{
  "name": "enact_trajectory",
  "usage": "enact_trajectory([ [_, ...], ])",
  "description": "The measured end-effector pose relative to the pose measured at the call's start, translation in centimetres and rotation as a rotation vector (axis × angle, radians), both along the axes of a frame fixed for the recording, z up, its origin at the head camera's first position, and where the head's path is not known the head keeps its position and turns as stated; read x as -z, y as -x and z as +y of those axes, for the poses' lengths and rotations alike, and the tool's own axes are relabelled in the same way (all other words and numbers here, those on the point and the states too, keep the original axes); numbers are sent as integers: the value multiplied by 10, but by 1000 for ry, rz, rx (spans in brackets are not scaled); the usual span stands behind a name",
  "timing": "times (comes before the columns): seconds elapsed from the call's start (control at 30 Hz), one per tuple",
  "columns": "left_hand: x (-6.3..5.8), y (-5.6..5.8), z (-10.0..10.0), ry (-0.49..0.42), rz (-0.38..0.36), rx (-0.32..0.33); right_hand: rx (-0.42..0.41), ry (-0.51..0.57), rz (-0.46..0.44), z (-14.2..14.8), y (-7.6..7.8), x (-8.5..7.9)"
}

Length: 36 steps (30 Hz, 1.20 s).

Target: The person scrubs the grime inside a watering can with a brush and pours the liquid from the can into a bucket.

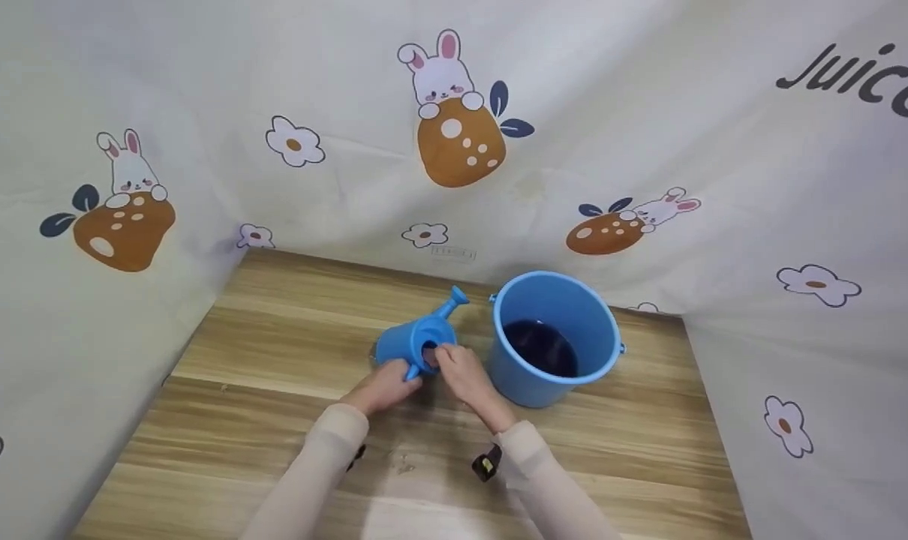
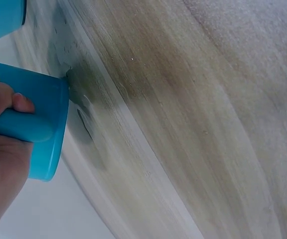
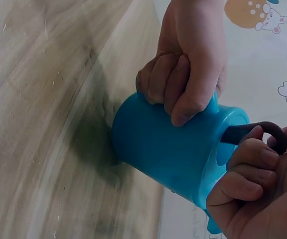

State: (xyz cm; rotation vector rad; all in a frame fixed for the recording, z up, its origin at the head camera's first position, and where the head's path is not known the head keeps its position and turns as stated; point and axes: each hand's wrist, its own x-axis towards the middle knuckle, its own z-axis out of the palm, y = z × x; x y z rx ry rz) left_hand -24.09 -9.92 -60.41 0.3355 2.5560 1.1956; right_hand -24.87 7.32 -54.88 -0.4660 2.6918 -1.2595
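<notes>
- Beside the large, round, blue plastic bucket (image 1: 525, 386), the small blue plastic watering can (image 1: 398, 343) is apparently sitting tilted on the wood-grained surface (image 1: 289, 352), its opening facing your right hand (image 1: 461, 371).
- Your left hand (image 1: 383, 386) is curling its fingers round the smooth blue plastic handle (image 2: 31, 127); with a firm grip there, you are probably steadying the can best.
- Your right hand's fingers are pinching a dark, curved strip, its material unclear (image 3: 238, 132), which is reaching into the opening; by guiding it through the middle, you are likely avoiding a snag on the rim.
- Clear, wet-looking spots (image 1: 404, 466) are showing nearby, so you are risking a sliding base if you are tugging sharply.
</notes>
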Motion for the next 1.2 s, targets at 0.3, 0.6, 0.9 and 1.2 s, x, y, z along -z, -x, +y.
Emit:
enact_trajectory([
  [0.3,3,-1,0,-6,3,-7,9,235,-174,5,-5,-2],
  [0.6,5,0,-2,0,33,-6,5,527,-413,16,-9,-13],
  [0.9,3,-1,1,1,-4,-17,45,486,-372,10,-23,-35],
  [1.2,3,-1,0,-19,10,-13,59,388,-73,9,-7,9],
])
